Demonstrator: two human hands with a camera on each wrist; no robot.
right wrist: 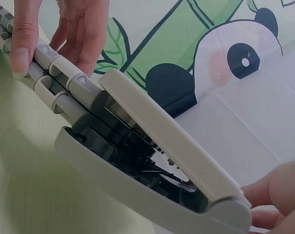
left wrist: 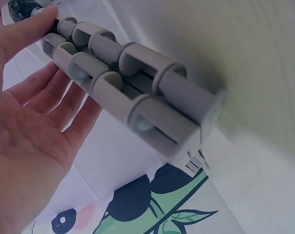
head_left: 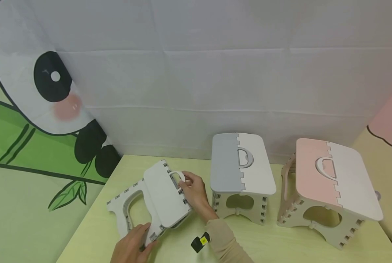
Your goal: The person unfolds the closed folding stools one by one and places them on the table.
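A white folding step stool (head_left: 163, 195), partly folded, lies tilted at the left of the table, its seat halves angled together in the right wrist view. My left hand (head_left: 133, 243) grips its leg panel (head_left: 128, 204) near the front, thumb on one side and fingers on the other. At the seat's fold, the fingers of my right hand (head_left: 195, 190) hold the carry handle (head_left: 177, 176). The hinged leg edges (left wrist: 133, 87) run out from my left hand (left wrist: 35, 122) in the left wrist view. Only part of my right hand (right wrist: 276, 197) shows in the right wrist view.
A grey-and-white folding stool (head_left: 227, 160) stands unfolded right of my hands. Farther right stands a pink-and-white one (head_left: 317, 175), also unfolded. A white cloth (head_left: 196, 80) hangs behind the table (head_left: 91, 233), with a cartoon panda print at left. My right wrist wears a black device (head_left: 199, 242).
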